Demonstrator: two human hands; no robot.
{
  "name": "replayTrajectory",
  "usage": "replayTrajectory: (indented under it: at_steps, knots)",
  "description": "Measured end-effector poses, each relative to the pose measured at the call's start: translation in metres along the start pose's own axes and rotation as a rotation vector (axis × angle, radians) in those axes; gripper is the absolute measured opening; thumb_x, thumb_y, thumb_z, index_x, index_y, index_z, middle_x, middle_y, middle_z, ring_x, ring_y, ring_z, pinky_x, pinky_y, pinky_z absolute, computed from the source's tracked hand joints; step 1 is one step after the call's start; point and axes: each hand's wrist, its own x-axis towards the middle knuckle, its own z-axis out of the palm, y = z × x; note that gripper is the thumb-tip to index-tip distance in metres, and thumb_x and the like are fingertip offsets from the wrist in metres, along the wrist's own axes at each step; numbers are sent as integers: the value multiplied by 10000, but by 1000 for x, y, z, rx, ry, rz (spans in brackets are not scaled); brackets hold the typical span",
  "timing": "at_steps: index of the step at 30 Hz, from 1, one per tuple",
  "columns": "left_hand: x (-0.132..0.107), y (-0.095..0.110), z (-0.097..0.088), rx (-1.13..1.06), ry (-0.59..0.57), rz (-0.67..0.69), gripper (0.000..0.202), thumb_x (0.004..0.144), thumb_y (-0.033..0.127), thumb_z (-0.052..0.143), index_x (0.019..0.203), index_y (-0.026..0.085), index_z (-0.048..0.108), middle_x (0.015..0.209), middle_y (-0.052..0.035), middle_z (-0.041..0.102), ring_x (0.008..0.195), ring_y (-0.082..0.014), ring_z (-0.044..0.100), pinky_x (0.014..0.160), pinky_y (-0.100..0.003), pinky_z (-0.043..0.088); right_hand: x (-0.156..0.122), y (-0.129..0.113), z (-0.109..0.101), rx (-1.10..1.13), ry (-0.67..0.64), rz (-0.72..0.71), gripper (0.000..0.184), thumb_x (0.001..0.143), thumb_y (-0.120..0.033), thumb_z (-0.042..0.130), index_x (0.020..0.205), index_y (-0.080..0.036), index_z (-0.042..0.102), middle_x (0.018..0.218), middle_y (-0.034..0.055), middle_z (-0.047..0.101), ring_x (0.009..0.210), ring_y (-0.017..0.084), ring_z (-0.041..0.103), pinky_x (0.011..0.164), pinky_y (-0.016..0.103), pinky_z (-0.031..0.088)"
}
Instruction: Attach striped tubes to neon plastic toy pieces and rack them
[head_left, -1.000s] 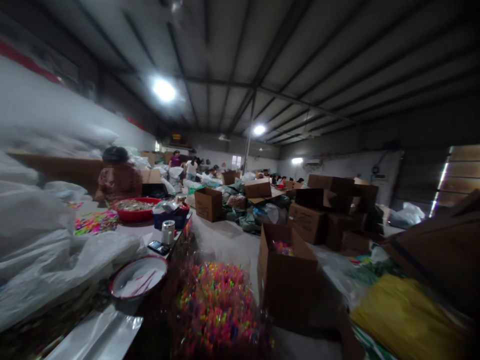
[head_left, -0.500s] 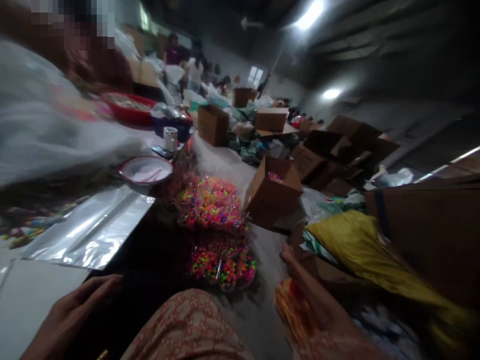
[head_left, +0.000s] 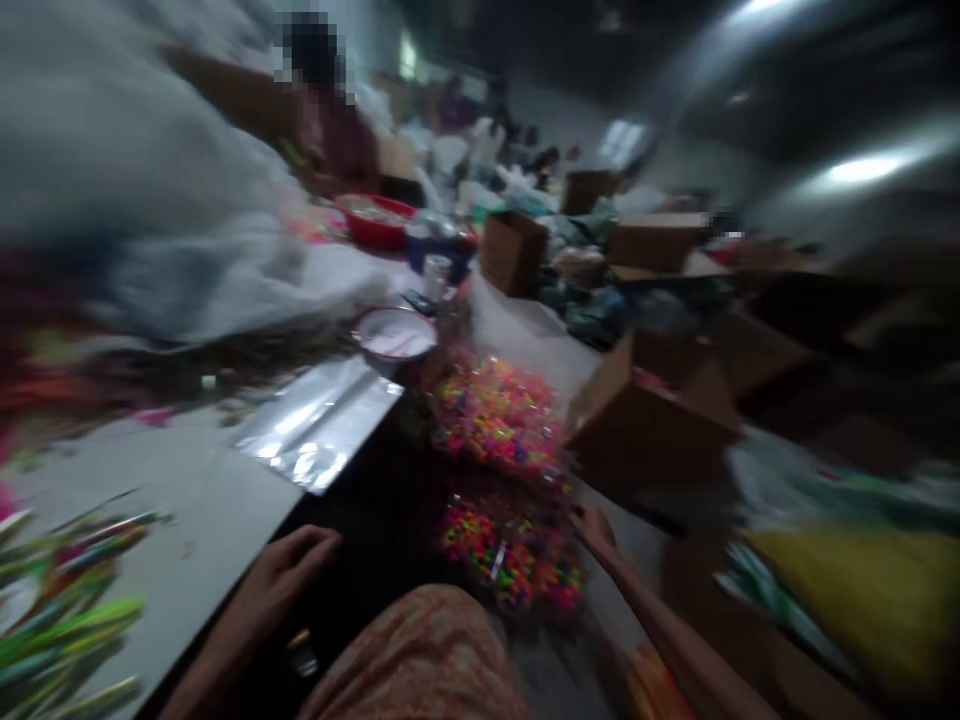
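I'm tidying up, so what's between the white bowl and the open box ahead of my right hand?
In the head view, a bag of bright bits lies between the bowl and the box.

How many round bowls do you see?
2: a white bowl with a red rim, just past the shiny plastic ahead of the left hand, and a red bowl farther back. Others may be hidden behind the clutter.

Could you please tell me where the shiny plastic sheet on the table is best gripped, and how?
Probably pinch the sheet at its near corner, thumb on top, from the side nearest the left hand: it lies flat, with that corner at the edge of the table.
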Motion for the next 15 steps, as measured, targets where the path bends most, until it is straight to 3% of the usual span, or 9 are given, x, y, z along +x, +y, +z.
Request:
replayTrajectory:
  at_steps: [3, 5, 10, 15]
  knots:
    - [-9, 0, -14, 67, 47, 116, 354, 784, 510, 483, 819, 180, 608, 691, 4, 594, 664, -165, 533, 585, -246, 416, 7, -57, 55, 147, -170, -192, 133, 612, -246, 515, 565, -240, 639, 691, 93, 671, 704, 263, 647, 655, 349, 497]
    - [-20, 2, -27, 126, 128, 175, 300, 817, 459, 445, 806, 202, 600, 700, -1, 574, 673, -169, 524, 600, -263, 417, 4, -111, 79, 253, -265, -334, 186, 657, -307, 506, 695, -233, 673, 811, 94, 683, 800, 258, 646, 737, 356, 498]
    - [-56, -2, -64, 285, 345, 237, 243, 857, 362, 403, 818, 215, 593, 806, -31, 617, 752, -189, 558, 685, -295, 439, -23, -273, 92, 496, -459, -631, 286, 780, -361, 467, 899, -195, 667, 925, 89, 664, 896, 228, 611, 821, 344, 468]
    - [-82, -24, -112, 429, 633, 248, 224, 873, 348, 397, 834, 208, 568, 898, -44, 624, 821, -177, 578, 742, -279, 438, -47, -412, 109, 590, -729, -774, 279, 797, -312, 476, 950, -163, 655, 880, 72, 666, 661, 168, 609, 617, 274, 477]
